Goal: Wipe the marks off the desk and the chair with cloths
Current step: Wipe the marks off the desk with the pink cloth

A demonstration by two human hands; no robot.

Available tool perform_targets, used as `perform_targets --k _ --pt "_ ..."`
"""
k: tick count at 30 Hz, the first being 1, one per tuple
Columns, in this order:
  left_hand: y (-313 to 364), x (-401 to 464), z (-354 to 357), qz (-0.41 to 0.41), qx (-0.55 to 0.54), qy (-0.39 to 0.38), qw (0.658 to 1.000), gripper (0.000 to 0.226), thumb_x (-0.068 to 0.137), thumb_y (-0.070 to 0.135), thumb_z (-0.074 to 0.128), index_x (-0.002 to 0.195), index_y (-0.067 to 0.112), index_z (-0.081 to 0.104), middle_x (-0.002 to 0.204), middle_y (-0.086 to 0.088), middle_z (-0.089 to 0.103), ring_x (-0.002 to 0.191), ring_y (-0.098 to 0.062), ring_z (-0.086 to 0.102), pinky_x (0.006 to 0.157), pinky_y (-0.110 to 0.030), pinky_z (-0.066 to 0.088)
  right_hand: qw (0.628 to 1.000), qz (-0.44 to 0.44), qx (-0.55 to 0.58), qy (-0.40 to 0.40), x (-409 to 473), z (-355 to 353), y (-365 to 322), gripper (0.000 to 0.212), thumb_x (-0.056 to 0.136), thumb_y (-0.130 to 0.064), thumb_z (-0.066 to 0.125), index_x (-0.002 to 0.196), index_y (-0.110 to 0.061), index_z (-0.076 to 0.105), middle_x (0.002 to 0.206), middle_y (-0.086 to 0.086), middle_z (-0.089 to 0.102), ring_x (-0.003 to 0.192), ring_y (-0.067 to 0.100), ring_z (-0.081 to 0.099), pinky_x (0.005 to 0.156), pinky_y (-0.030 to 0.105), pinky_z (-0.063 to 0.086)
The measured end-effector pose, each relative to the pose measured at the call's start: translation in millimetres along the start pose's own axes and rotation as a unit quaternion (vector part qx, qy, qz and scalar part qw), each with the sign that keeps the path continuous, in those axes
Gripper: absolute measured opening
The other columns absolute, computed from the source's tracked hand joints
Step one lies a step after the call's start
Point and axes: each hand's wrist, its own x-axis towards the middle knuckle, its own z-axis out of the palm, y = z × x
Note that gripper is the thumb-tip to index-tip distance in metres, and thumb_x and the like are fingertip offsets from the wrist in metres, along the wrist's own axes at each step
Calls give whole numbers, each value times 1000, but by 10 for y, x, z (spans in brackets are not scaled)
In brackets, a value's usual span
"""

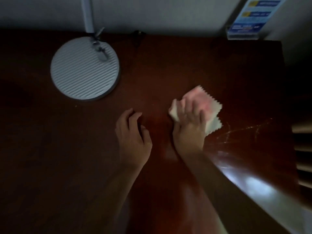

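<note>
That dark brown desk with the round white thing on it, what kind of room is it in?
Probably a study or office corner, dimly lit. A dark reddish-brown wooden desk stands against a pale wall, with a white ribbed round lamp base on it and a blue printed sign in a clear stand at the back.

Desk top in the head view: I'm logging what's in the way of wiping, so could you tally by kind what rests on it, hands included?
Hands: 2, the left hand resting beside the right hand
Cloths: 1, the pink-and-white cloth under the right hand
Lamp bases: 1, the round ribbed lamp base
Sign holders: 1, the blue sign holder
Total: 5
</note>
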Motion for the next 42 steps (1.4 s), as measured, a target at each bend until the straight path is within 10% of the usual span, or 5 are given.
perform_targets --k 6,14,42 --pt "-399 63 -233 40 36 -29 998 39 85 10 49 120 -3 61 130 -21 55 123 -37 50 109 -48 36 983 -162 -54 -67 55 299 -814 58 95 -32 29 153 -26 29 162 4 19 151 30 9 122 51 10" --pt "-425 54 -246 34 -16 -34 999 36 81 -2 58 117 1 62 128 -15 58 129 -28 48 110 -44 39 998 56 -23 25 195 8 -245 59 95 -17 37 153 -21 28 160 10 26 150 28 16 119 48 16" --pt "-502 18 -185 80 35 -45 995 30 85 8 53 114 7 63 128 -12 57 130 -26 46 112 -38 35 999 -10 2 53 199 124 -195 64 90 -8 45 152 -18 30 160 10 25 150 29 16 120 51 13"
